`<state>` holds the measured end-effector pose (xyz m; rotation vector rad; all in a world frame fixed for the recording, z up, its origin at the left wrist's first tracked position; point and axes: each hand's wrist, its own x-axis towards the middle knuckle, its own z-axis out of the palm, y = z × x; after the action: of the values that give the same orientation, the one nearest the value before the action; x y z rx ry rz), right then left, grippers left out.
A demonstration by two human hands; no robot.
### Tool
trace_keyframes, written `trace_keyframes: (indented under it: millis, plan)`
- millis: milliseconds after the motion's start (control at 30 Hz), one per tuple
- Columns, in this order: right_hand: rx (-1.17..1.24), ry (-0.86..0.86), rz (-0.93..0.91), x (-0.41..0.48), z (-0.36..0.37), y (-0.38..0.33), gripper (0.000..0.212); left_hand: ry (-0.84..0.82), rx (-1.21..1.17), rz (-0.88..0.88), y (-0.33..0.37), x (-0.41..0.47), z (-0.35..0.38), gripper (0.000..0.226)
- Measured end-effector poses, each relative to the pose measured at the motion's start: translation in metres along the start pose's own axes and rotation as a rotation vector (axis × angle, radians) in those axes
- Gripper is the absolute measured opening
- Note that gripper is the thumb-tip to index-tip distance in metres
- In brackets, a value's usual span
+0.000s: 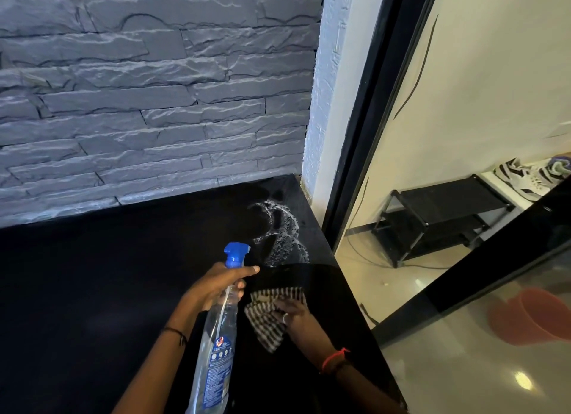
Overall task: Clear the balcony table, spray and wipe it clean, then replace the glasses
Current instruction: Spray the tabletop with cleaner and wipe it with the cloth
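Table (92, 290) bare, foam (284, 228) unwiped; left hand (216, 283) grips bottle (216, 336), right hand (290, 313) clutches cloth (265, 321); wiping, glasses remain.

1 spray bottle (216, 336), 1 cloth (265, 324), 1 table (92, 290), 1 shoe rack (445, 197), 1 bucket (531, 314)
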<state>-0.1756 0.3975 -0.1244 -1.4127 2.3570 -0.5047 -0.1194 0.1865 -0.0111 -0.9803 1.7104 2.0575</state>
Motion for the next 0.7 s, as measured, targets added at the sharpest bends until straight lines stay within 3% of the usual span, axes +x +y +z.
trace_keyframes:
  millis: [167, 233, 400, 467, 567, 700]
  plan:
    - [0.048, 0.065, -0.076, -0.055, 0.004, 0.027, 0.04, -0.002, 0.01, 0.006, 0.005, 0.006, 0.009, 0.03]
    - [0.069, 0.089, -0.017, -0.063, -0.005, 0.049, 0.042, -0.003, 0.016, 0.007, 0.006, 0.009, 0.012, 0.031]
    - [0.233, 0.225, 0.283, -0.049, -0.039, 0.073, 0.09, 0.008, 0.044, -0.01, 0.011, 0.017, 0.02, 0.033]
    - [0.215, 0.215, 0.341, -0.032, -0.052, 0.076, 0.086, 0.016, 0.06, -0.013, 0.014, 0.02, 0.025, 0.033]
    - [0.162, 0.185, 0.407, -0.004, -0.056, 0.082, 0.059, 0.028, 0.062, -0.026, 0.019, 0.024, 0.029, 0.032]
    - [0.207, 0.198, 0.442, 0.024, -0.044, 0.095, 0.051, 0.047, 0.078, -0.027, 0.025, 0.032, 0.029, 0.033]
